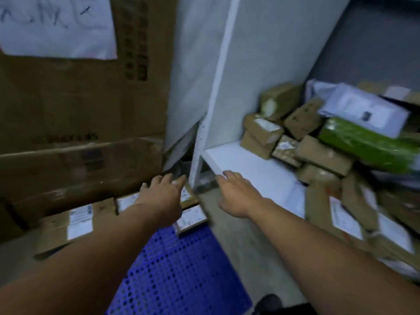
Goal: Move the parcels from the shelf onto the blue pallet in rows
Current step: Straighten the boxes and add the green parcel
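Observation:
The blue perforated pallet (pixel 179 269) lies on the floor at lower centre. Several brown cardboard parcels with white labels sit along its far edge, among them a large one (pixel 75 221) on the left and a small one (pixel 191 218) near the shelf post. My left hand (pixel 162 196) hovers over that row, fingers straight and empty. My right hand (pixel 236 193) reaches with spread fingers toward the front corner of the white shelf (pixel 250 169), holding nothing. A jumbled heap of brown parcels (pixel 318 153), a green packet (pixel 368 144) and a white mailer (pixel 363 110) fills the shelf's right part.
Big brown cartons (pixel 79 114) are stacked behind the pallet on the left, one bearing a white paper sheet (pixel 56 26). A white shelf upright (pixel 218 87) divides cartons from shelf. Grey floor shows between pallet and shelf. A dark shoe (pixel 269 304) is at the bottom.

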